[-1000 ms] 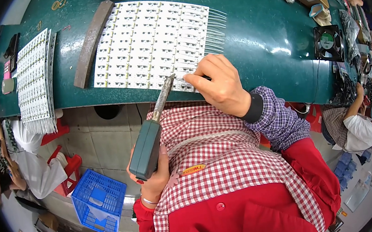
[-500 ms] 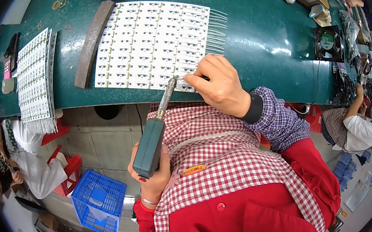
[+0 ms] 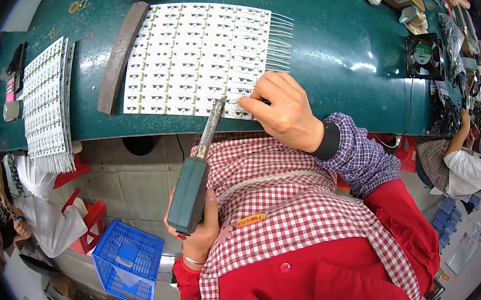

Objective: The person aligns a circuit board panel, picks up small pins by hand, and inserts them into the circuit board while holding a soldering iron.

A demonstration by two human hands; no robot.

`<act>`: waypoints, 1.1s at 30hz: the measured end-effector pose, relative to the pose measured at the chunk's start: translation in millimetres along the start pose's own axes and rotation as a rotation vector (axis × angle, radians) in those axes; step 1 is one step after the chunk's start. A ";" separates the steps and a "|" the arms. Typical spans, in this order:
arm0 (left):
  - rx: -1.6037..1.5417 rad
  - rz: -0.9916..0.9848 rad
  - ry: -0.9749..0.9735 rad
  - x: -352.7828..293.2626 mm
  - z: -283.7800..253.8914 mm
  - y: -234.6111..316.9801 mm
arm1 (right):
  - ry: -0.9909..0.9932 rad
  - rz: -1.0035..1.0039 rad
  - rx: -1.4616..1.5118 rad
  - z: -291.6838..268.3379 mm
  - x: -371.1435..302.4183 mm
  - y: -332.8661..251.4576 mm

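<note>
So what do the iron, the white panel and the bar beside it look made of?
Iron: matte dark-green handle, likely plastic; dull grey metal shaft, its tip at the panel's near edge. Panel: thin white circuit board in strips, with small pads and bare wires along its right edge. Bar: brown, rough and dull; rusted metal or wood, unclear.

Open green tabletop (image 3: 336, 52) runs wide through the upper right of the frame, between the white circuit sheet (image 3: 195, 55) and the black fan (image 3: 424, 57). The wire ends (image 3: 279, 40) fringe that sheet's right edge. The brown bar (image 3: 120, 57) walls off the sheet's left side, with a bare strip beyond it before the stacked sheets (image 3: 45, 106) at far left. Along the near edge, the right hand (image 3: 283, 107) and soldering iron (image 3: 196, 178) block the middle.
</note>
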State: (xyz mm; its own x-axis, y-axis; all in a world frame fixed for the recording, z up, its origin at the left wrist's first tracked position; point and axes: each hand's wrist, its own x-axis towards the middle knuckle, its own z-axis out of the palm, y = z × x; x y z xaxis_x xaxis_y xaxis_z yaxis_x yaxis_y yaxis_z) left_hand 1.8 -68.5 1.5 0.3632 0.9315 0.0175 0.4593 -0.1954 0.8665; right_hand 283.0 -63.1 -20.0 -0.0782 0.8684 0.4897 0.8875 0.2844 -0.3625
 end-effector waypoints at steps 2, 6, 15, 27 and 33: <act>0.017 0.026 -0.009 0.4 -0.8 1.4 | -0.002 0.004 0.003 -0.6 -0.4 -0.4; 0.022 -0.029 -0.027 -1.0 -2.5 4.2 | 0.003 0.020 0.021 -0.1 0.5 -0.9; -0.053 -0.085 -0.002 -6.6 -1.6 3.6 | 0.060 0.010 0.023 -0.6 0.2 -3.6; -0.031 -0.021 0.013 -2.9 0.1 4.9 | 0.055 0.005 0.068 -1.0 -1.7 -4.2; -0.047 0.004 0.033 -7.3 3.3 -3.0 | 0.055 -0.006 0.081 1.6 -4.2 -4.3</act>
State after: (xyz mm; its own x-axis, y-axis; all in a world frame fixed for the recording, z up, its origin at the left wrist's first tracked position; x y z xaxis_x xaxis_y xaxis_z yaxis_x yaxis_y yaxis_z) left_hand 0.5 -75.7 -2.9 0.3376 0.9405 0.0373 0.4190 -0.1857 0.8888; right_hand 278.8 -67.3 -21.8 -0.0561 0.8437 0.5339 0.8473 0.3231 -0.4216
